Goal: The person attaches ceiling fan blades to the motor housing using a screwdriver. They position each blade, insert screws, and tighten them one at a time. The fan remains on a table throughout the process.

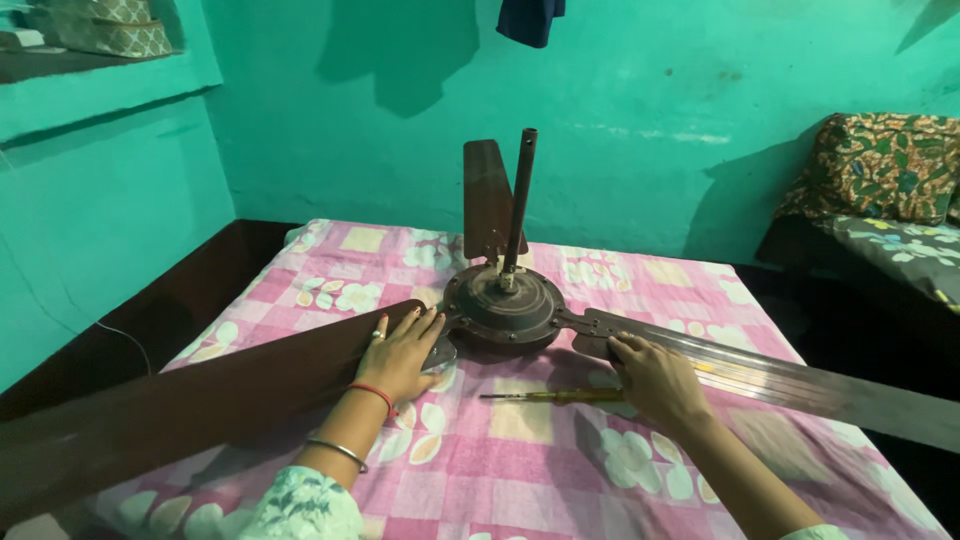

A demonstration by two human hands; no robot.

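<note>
Lower centre: left hand [400, 352] is lying flat, fingers spread, on the brown fan blade [200, 400] running to the lower-left edge. Right hand [655, 378] is resting palm-down, fingers loosely extended, gripping nothing, on the silver blade [800, 378] reaching toward the right edge. Fan motor [503, 306] is sitting mid-frame on the pink bedsheet [520, 470]; a screwdriver [550, 396] is lying between both hands.
</note>
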